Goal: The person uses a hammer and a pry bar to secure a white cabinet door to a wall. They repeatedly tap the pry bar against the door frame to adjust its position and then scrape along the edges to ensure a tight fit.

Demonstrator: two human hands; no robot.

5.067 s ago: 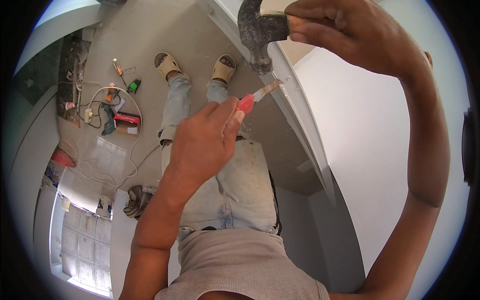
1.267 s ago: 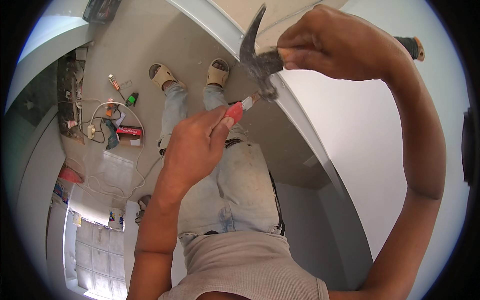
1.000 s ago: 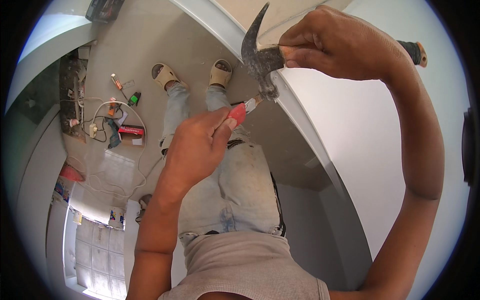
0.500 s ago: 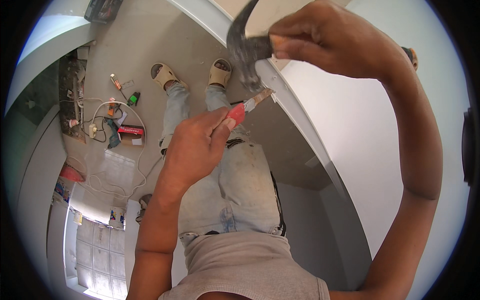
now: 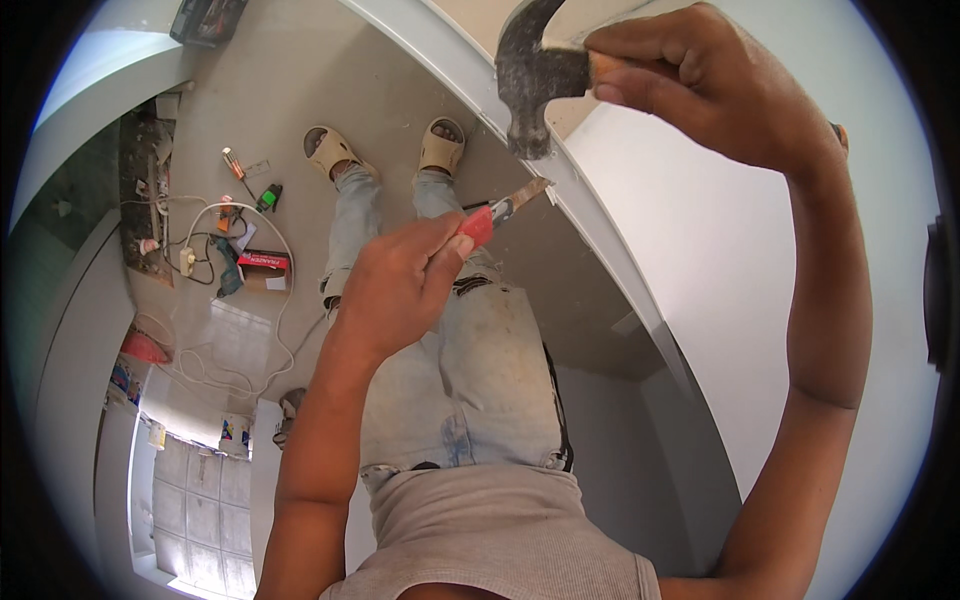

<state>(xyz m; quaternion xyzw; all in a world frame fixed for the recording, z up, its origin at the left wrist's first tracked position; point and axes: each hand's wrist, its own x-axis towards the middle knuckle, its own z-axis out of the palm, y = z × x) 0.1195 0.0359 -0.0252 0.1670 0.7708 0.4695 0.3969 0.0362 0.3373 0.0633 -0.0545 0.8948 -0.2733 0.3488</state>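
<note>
My left hand (image 5: 395, 285) is closed round the red handle of a chisel (image 5: 510, 207), whose narrow, worn blade points up and right. Its tip meets the edge of a white door frame (image 5: 590, 222), where a small pale splinter stands out. Above it, my right hand (image 5: 690, 85) grips a claw hammer (image 5: 535, 75) by its wooden handle, close to the head. The dark hammer head hangs face down, a short gap above the blade and apart from it. Most of the handle is hidden behind my hand and wrist.
On the floor at left lie a screwdriver (image 5: 236, 165), a green-and-black tool (image 5: 268, 198), a teal power drill (image 5: 228, 272), a red box (image 5: 265, 268) and a looping white cable (image 5: 290, 300). A white panel (image 5: 690, 240) stands right of the frame. My sandalled feet are below the frame's left part.
The hammer and my right hand have moved up and to the right, away from the chisel. My left hand and the chisel stay almost in place.
</note>
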